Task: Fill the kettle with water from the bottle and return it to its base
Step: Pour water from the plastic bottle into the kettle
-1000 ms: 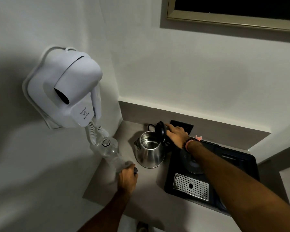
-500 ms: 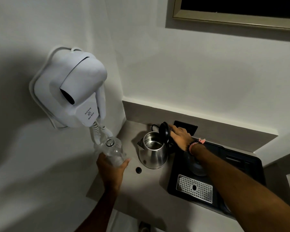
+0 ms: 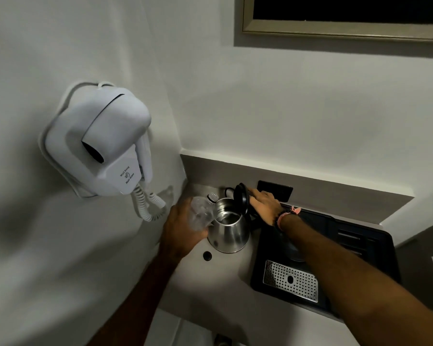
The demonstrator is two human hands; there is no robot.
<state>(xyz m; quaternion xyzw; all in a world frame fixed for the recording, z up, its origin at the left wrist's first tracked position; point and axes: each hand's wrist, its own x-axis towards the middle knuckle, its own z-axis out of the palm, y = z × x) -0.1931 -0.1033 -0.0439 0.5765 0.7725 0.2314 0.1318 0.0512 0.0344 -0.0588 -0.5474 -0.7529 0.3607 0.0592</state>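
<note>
A steel kettle [image 3: 230,231] stands on the grey counter [image 3: 218,278] with its black lid [image 3: 241,198] swung up. My right hand [image 3: 265,206] holds the kettle's handle behind the lid. My left hand [image 3: 183,228] grips a clear plastic bottle [image 3: 201,213], tilted so its uncapped mouth [image 3: 212,197] reaches over the kettle's left rim. Whether water flows I cannot tell. The bottle's dark cap [image 3: 207,255] lies on the counter in front of the kettle. The kettle's round base [image 3: 294,253] sits on the black tray, partly hidden by my right forearm.
A black tray [image 3: 360,245] with a perforated metal drip grille [image 3: 290,280] lies right of the kettle. A white wall-hung hair dryer [image 3: 103,143] with a coiled cord [image 3: 148,206] hangs close on the left. A dark socket plate [image 3: 275,189] sits behind my right hand.
My left hand let the cap lie on the counter, took the bottle by its body, lifted it and tipped its mouth over the kettle. My right hand stayed at the handle.
</note>
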